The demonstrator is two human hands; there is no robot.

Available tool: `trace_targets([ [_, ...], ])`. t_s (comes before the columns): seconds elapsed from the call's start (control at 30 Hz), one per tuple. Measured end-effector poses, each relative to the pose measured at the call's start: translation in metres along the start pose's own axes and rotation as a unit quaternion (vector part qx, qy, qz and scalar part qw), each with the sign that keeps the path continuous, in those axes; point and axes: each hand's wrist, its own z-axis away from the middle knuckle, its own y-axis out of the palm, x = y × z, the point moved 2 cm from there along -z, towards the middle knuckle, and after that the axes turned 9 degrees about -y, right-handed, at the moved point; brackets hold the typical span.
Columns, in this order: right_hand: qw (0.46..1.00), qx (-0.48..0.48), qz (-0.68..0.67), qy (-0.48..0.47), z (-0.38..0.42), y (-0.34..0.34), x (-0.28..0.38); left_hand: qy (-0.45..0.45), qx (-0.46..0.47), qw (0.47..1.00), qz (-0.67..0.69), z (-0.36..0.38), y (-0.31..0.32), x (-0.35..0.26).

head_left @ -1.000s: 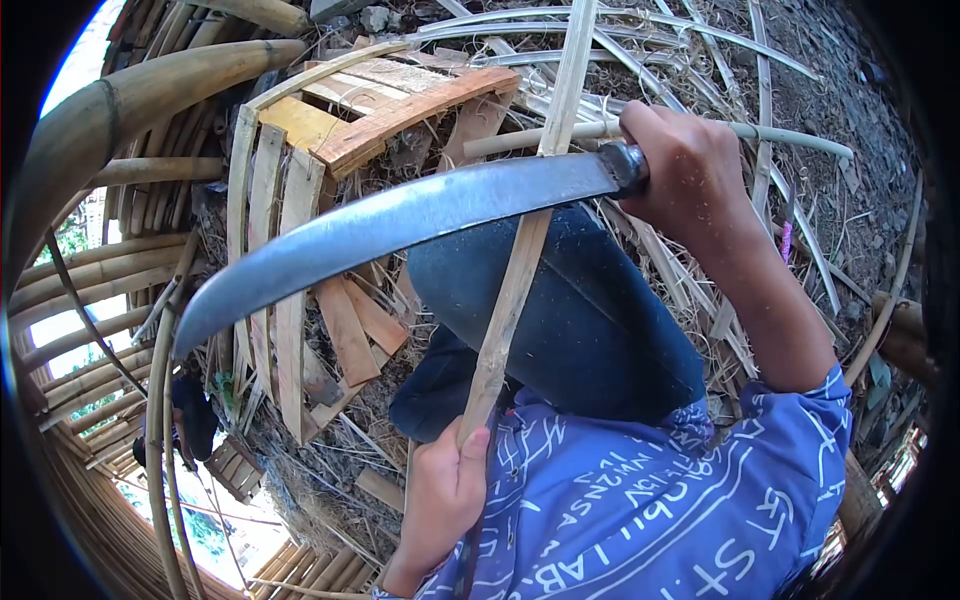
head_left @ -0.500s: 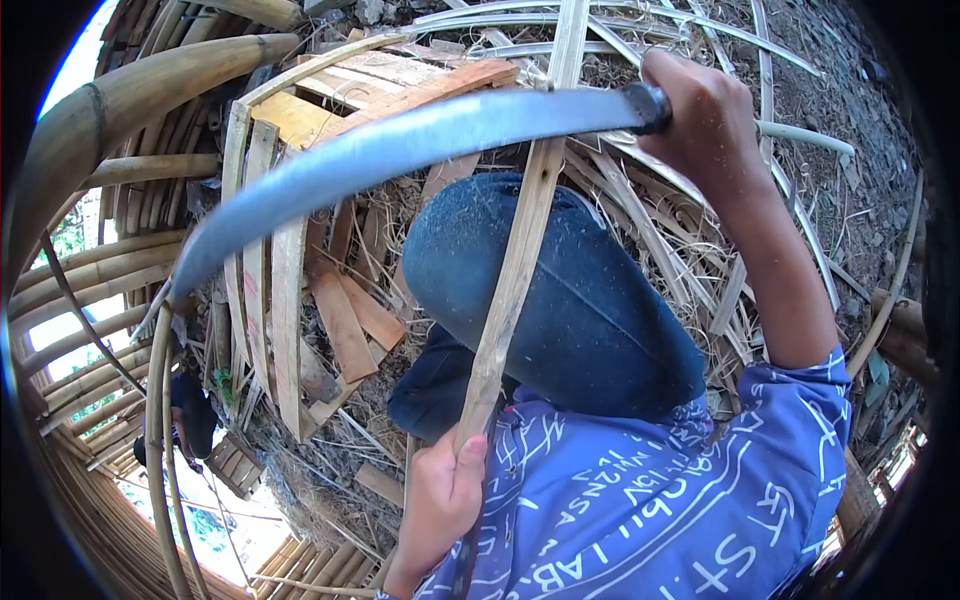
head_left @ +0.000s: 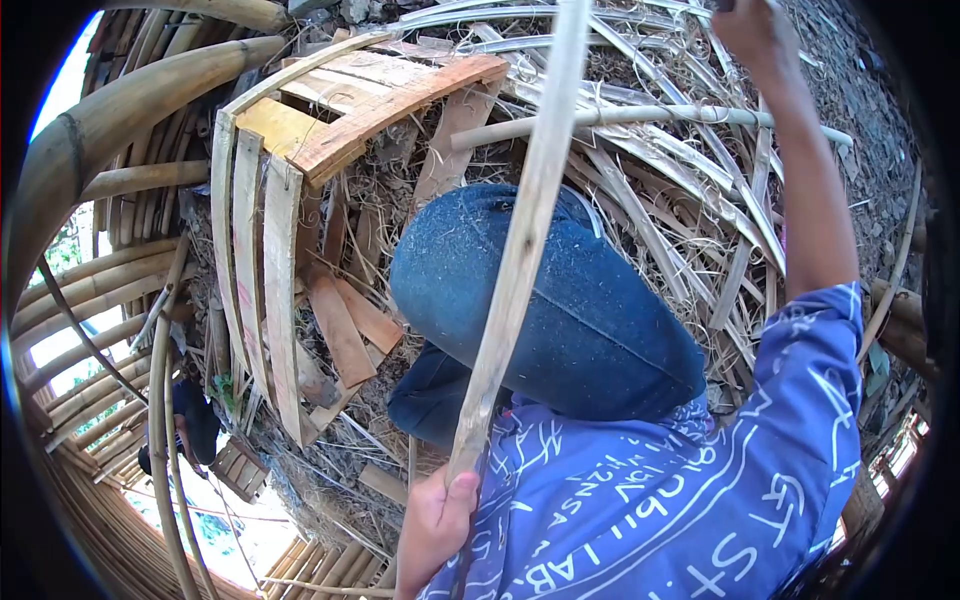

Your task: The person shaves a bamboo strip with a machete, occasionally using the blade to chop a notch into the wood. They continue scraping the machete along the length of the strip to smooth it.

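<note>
My left hand [head_left: 438, 522] is wrapped round the lower end of a long, pale wooden strip [head_left: 515, 270]. The strip slants up across my bent knee [head_left: 460, 280] in blue jeans and runs out past the top edge. At the top right, my right hand [head_left: 757, 38] is closed on the dark handle of a machete [head_left: 724, 5]. Only a bit of that handle shows; its blade is out of view.
A slatted wooden crate [head_left: 270, 200] stands left of my knee. Split strips and curly shavings [head_left: 640, 220] litter the ground, with a pale pole [head_left: 640, 115] across them. Bamboo poles [head_left: 130, 95] line the left side. Another person [head_left: 190, 425] is at the lower left.
My right hand has moved up and away, taking the machete's blade from across the wooden strip to outside the view. My left hand still grips the strip, slightly lower in view.
</note>
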Motion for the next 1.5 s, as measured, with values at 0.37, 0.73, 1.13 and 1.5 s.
trace_targets([
  [0.37, 0.947, 0.031, -0.317, 0.032, 0.097, -0.001, -0.011, 0.009, 0.038, 0.999, 0.014, -0.008, -0.015, 0.018],
  [0.73, 0.952, -0.001, -0.146, -0.269, 0.096, -0.077, 0.061, 0.11, -0.1, 0.986, -0.077, -0.004, -0.006, 0.007],
  [1.13, 0.947, -0.041, -0.076, -0.31, 0.046, -0.046, 0.056, 0.097, -0.115, 0.985, -0.085, -0.002, -0.005, 0.075],
  [1.5, 0.996, 0.079, -0.035, -0.035, 0.019, 0.019, -0.023, 0.095, -0.055, 0.993, -0.047, 0.0, -0.009, 0.124],
])
